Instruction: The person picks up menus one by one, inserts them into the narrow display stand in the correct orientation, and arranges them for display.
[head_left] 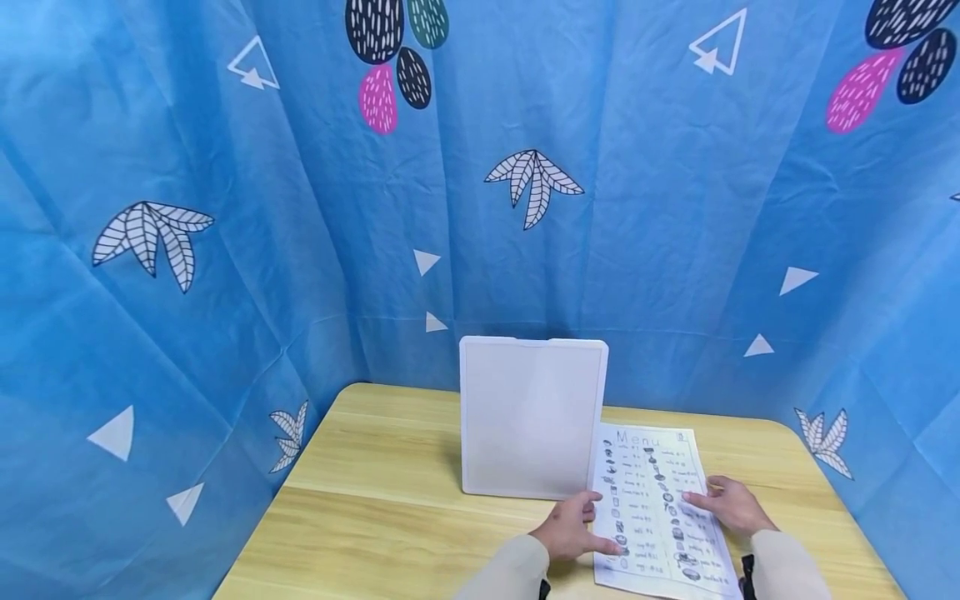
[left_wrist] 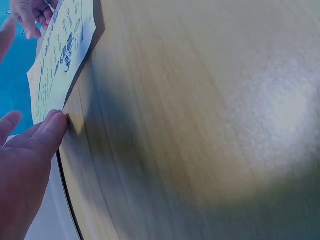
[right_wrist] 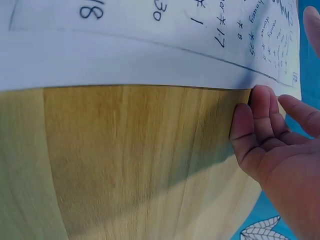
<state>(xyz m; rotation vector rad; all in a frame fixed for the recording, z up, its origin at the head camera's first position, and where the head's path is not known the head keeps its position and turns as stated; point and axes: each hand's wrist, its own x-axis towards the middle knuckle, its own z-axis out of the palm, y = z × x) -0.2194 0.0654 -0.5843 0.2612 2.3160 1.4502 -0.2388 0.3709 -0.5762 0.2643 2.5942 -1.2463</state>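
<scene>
The menu sheet is lying lower right in the head view, looking light and easily creased (thin paper, I'm guessing). The left hand and right hand are touching its long edges, likely the best holds, thumbs standing wide of fingers.

A rectangular sheet of white paper carries the handwritten heading "Menu" at its top, above two columns of dark handwritten entries, mostly too small to read from the head view. From the right wrist view, rows along the sheet's edge show "18", "30", "1", a word ending in "er" with "17", then "8", "honey" with a number ending in 5, and, smaller, "donut" and "candy". In the left wrist view, the sheet's writing is too blurred to read.
</scene>
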